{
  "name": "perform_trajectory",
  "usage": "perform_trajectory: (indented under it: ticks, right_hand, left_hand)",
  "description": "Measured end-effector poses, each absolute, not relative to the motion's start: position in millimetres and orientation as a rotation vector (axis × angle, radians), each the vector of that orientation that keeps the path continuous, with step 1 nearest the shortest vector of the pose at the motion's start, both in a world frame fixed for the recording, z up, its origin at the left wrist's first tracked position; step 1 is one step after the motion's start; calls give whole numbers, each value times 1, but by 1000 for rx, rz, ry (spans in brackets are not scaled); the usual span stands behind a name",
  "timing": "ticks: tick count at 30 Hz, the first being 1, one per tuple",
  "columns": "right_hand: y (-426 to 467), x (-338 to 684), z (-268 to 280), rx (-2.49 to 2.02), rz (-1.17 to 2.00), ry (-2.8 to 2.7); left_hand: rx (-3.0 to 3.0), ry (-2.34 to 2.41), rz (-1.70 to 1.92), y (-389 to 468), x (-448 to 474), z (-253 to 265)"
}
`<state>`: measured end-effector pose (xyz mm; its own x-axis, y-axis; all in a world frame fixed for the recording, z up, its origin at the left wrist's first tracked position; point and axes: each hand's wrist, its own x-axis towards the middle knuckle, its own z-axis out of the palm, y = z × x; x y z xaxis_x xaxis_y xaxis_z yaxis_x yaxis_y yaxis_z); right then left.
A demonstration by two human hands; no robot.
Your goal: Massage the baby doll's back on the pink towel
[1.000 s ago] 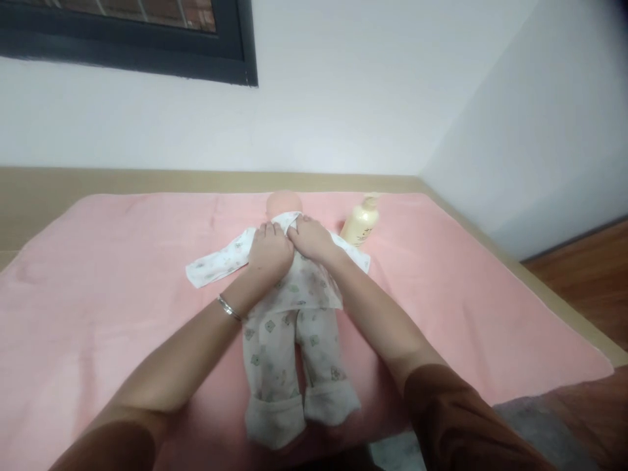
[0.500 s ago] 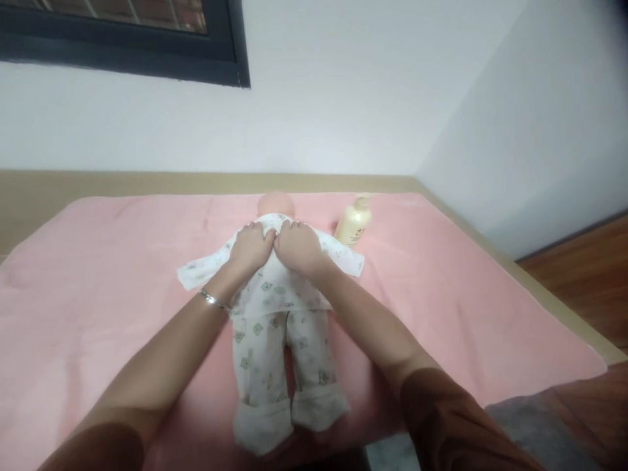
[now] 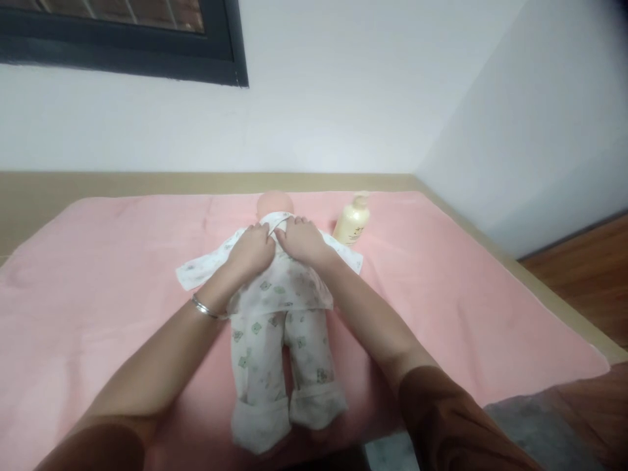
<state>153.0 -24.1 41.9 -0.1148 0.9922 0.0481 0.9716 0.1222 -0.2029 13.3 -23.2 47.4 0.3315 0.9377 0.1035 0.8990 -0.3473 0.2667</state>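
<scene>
A baby doll [image 3: 275, 201] lies on a pink sheet [image 3: 432, 275], its head toward the wall. White patterned clothes cover it: a long-sleeved baby top [image 3: 279, 291] with arms spread, and baby trousers [image 3: 258, 366] with turned-up cuffs. Both my hands are at the upper part of the top, just below the collar. My left hand [image 3: 252, 250], closed, has its fingers curled on the cloth left of the middle. Close beside it on the right, my right hand [image 3: 303, 241] is closed on the cloth too, thumb toward the middle. My fingertips are partly hidden.
A pale yellow pump bottle [image 3: 352, 222] stands beyond the doll's right-hand sleeve. The sheet lies on a tan surface [image 3: 206, 183] against a white wall. A dark window frame [image 3: 240, 52] is at upper left, and wooden floor [image 3: 583, 281] shows at right.
My hands have come slightly apart at the upper front of the top, the right one shifting right. More of the collar's crossed fold shows between them. The doll and bottle stay in place.
</scene>
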Motion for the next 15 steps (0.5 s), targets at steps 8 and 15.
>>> perform_trajectory:
  ticks: [8,15]
  right_hand:
    - [-50,137,50,-1876,51,-2435]
    - [-19,149,39,-1851,143,-2251]
  left_hand:
    - [2340,1715,503,-3,5,36]
    - [2586,1698,343,-23,13,33]
